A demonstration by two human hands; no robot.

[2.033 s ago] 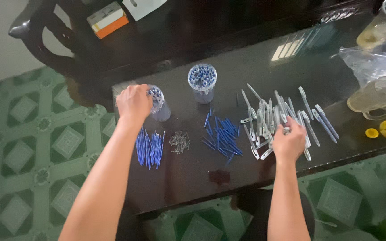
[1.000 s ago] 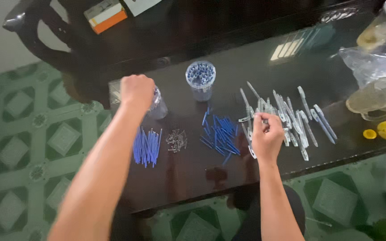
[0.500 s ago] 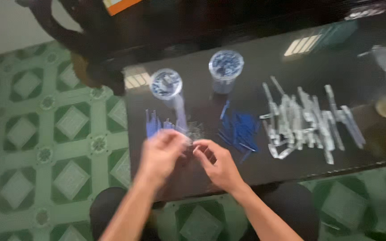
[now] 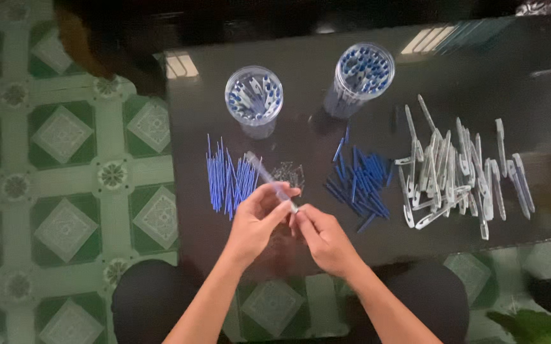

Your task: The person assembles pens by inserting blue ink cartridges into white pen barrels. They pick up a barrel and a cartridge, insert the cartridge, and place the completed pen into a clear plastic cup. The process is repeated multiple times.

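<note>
Head view, near edge first: both hands have come together low over the dark glass table, where a second ago they were spread apart, left up by the cups and right in the pile of clear parts. So picking seems done for now and joining is what's in hand, as far as I can judge. Left hand is closed around the lower part of a clear pen barrel, which sticks out up and to the left past the fingers, tilted. Right hand is pinched shut at the barrel's near end, fingertips touching the left hand's; whatever small piece it holds is hidden by the fingers, cannot tell what. Barrel sits in the grip, not on the table, its free end over the gap between the piles. Just beyond the hands, a small heap of tiny metal bits, too blurred to name. Left of that, a bundle of thin blue refills, lying roughly parallel. Right of it, a looser scatter of blue pieces. Further right, the pile of clear barrels and clips, well apart from the hands. Far back, two clear plastic cups, left cup and right cup, upright, both holding blue-and-white parts.
</note>
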